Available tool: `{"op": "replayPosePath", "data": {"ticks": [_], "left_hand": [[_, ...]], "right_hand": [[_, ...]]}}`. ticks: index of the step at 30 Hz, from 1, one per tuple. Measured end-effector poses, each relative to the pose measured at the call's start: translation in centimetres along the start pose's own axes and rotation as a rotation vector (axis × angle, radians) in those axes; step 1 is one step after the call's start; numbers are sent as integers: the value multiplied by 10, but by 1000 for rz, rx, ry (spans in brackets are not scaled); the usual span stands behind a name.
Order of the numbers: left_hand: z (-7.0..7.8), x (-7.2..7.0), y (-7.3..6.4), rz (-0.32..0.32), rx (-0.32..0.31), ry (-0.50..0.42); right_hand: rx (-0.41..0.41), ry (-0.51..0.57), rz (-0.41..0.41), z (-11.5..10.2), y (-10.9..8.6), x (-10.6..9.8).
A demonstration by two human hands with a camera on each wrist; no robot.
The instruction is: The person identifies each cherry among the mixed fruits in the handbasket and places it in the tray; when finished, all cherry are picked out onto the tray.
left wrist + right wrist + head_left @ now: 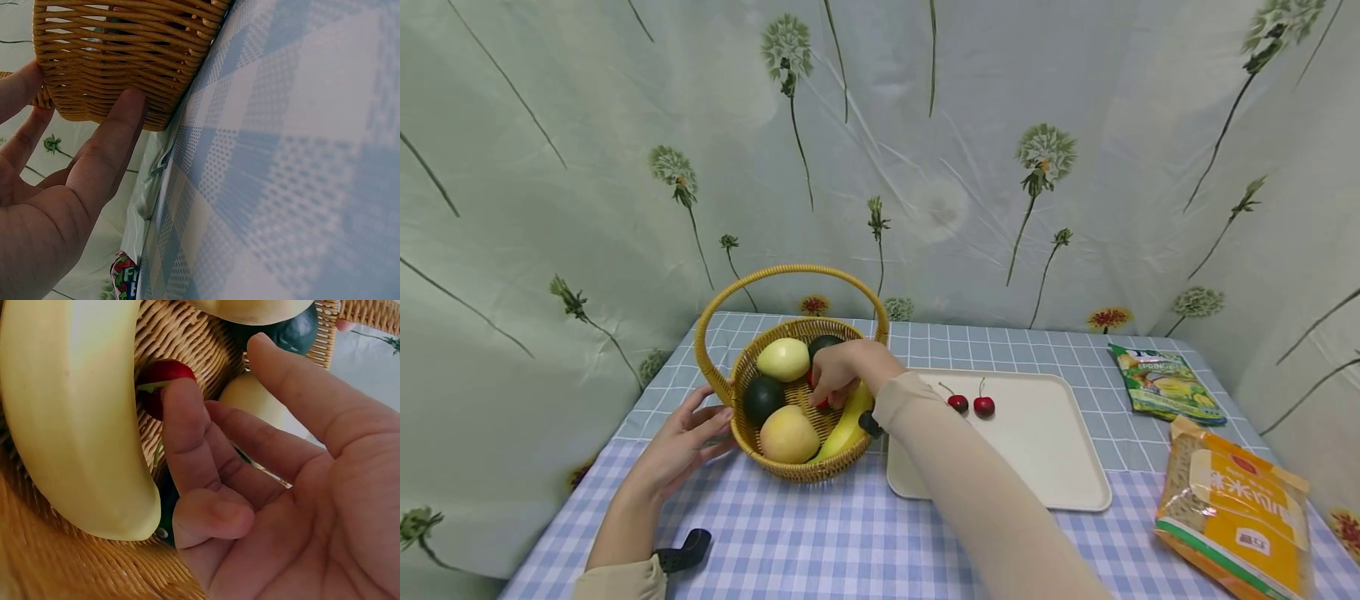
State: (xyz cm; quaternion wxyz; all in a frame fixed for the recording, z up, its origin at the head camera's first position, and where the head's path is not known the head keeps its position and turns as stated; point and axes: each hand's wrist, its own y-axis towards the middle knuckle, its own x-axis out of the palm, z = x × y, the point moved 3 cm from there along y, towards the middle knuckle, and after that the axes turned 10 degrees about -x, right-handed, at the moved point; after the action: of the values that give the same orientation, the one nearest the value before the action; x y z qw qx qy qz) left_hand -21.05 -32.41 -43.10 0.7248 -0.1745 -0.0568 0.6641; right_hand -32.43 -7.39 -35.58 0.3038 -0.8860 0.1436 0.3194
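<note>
Two hands [688,433], one basket [797,473], one tray [1037,454] and two cherries [983,407] share the counter [790,542], with one green packet [1165,383] far right and one orange bag [1240,508] near right. The basket holds one banana [844,429], one peach-like fruit [789,435], one pale yellow-green fruit [783,359], two dark green fruits [763,402] and at least one red fruit [175,369], their full number hidden.

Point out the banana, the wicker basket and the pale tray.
Banana [78,422]: right wrist view, on the middle of its peel.
Wicker basket [805,473]: head view, on its front wall.
Pale tray [1047,448]: head view, on its bare surface.
</note>
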Motion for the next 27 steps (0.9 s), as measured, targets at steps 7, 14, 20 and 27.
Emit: {"op": "replayPosePath", "data": {"ticks": [7, 14, 20, 27], "left_hand": [[1, 0, -1, -1, 2, -8], [0, 0, -1, 2, 6, -11], [0, 0, 0, 8, -6, -2], [-1, -1, 1, 12, -11, 1]], "right_hand": [[15, -31, 6, -2, 3, 1], [35, -10, 24, -1, 4, 2], [46, -20, 19, 0, 7, 4], [28, -27, -17, -3, 10, 7]]}}
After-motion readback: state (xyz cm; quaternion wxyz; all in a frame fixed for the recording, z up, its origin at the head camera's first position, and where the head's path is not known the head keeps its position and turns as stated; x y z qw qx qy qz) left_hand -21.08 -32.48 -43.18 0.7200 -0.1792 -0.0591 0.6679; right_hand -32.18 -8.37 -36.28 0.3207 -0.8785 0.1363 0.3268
